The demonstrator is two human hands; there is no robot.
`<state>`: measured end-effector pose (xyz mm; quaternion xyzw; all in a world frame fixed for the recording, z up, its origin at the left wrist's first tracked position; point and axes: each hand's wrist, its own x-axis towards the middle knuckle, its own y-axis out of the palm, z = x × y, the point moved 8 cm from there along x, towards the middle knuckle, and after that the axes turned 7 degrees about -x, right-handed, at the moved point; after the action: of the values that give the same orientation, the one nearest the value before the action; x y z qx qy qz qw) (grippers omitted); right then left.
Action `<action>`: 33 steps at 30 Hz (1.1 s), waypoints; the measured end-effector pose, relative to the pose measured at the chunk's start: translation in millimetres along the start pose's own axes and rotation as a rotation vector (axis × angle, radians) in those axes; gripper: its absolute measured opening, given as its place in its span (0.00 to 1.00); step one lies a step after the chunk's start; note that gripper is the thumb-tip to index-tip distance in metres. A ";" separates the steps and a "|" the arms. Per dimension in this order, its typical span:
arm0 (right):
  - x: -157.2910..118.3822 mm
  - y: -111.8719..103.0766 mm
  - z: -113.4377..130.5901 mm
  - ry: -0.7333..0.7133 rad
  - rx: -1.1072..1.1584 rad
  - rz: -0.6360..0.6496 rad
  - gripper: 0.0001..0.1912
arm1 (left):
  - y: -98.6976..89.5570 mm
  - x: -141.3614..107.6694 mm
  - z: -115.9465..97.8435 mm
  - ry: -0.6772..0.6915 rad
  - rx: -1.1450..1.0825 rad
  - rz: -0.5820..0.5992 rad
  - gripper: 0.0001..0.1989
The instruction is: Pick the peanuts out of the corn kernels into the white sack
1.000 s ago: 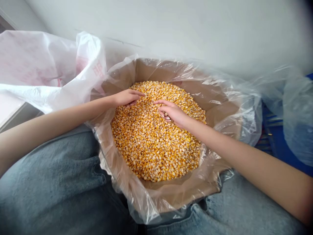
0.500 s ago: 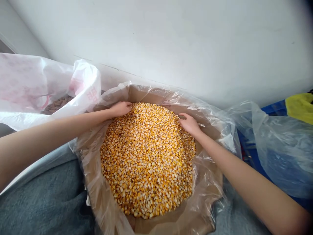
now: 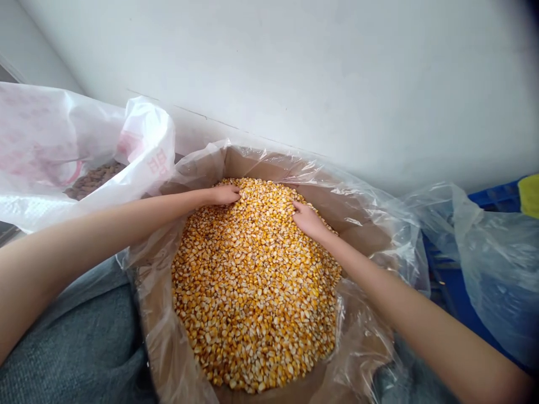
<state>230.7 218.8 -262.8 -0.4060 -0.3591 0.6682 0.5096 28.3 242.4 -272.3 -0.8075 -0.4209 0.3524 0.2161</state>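
Note:
A heap of yellow and whitish corn kernels [image 3: 256, 292] fills a cardboard box [image 3: 353, 230] lined with a clear plastic bag [image 3: 158, 331]. At the far left of the heap, my left hand [image 3: 225, 194] rests in the kernels, its fingertips sunk among them. My right hand [image 3: 309, 220] reaches into the far right of the heap, thumb side partly showing and the other fingers mostly buried. A gap of loose kernels lies between the two hands. Whether either hand grips any kernels is hidden.
To the left stands a white plastic sack [image 3: 147, 132] with red print, holding brown pieces [image 3: 95, 180]. A blue crate [image 3: 446, 280] under clear plastic sheeting [image 3: 497, 264] is at the right, with something yellow [image 3: 529, 195]. A white wall [image 3: 286, 73] rises behind; grey-blue fabric [image 3: 84, 342] lies lower left.
Both hands have moved inward from the heap's far edges, coming closer together and deeper over the kernels. The view has shifted slightly.

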 end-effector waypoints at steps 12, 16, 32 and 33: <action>-62.9 34.9 72.9 -0.364 -0.091 0.218 0.12 | 49.4 -58.8 -32.4 0.301 0.118 0.106 0.15; -95.4 37.2 102.0 -0.684 -0.368 0.300 0.09 | 62.0 -86.4 -56.3 0.511 0.408 0.202 0.14; -91.5 19.6 109.9 -0.552 -0.220 0.153 0.16 | 28.7 -71.2 -49.9 0.397 0.093 0.207 0.17; -94.9 23.5 114.2 -0.571 -0.260 0.158 0.16 | 31.2 -75.8 -55.3 0.413 0.112 0.247 0.17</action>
<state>132.1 113.7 -220.0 -0.2904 -0.5375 0.7410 0.2788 56.2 159.2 -226.7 -0.8945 -0.2458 0.2262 0.2972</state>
